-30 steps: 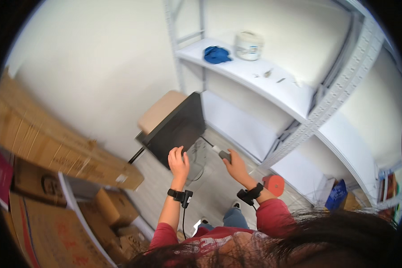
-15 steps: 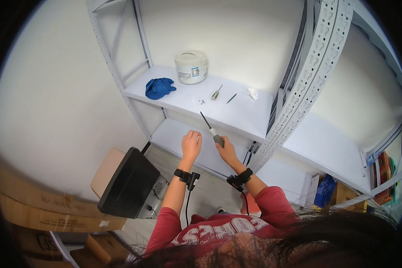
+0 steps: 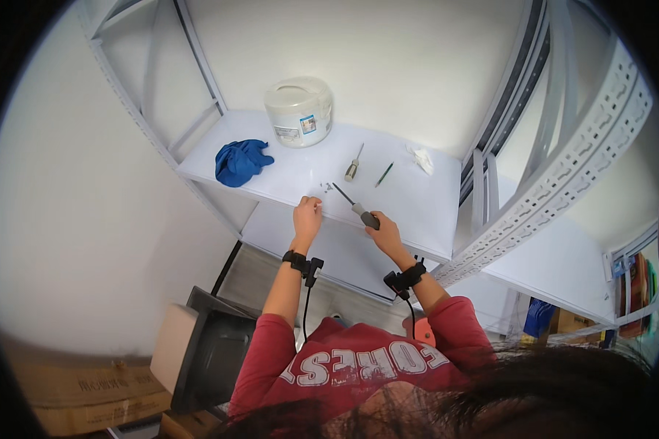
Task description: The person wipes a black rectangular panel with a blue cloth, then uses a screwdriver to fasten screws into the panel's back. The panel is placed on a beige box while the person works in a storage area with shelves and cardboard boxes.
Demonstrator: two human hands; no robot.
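Observation:
My right hand (image 3: 385, 233) is closed round the grey handle of a screwdriver (image 3: 362, 212), whose dark shaft slants up and left over the shelf's front edge. Its tip is close to several small metal pieces (image 3: 326, 188), perhaps screws, on the white shelf (image 3: 300, 170). At the same front edge, my left hand (image 3: 307, 219) has its fingers curled together; whatever they may pinch is too small to make out. Farther back lie a second screwdriver (image 3: 354, 164) with a pale handle and a thin dark green stick-like tool (image 3: 384, 174).
A round white lidded container (image 3: 300, 113) stands at the back, with a blue cloth (image 3: 241, 162) to its left. Crumpled white paper or plastic (image 3: 422, 161) lies at the right. A perforated metal upright (image 3: 556, 197) rises on the right. Below left are a dark bin (image 3: 212, 355) and cardboard (image 3: 102, 391).
Both hands have come closer to the shelf, the left now at its front edge. The screwdriver in my right hand has moved to the small metal pieces. The view has shifted.

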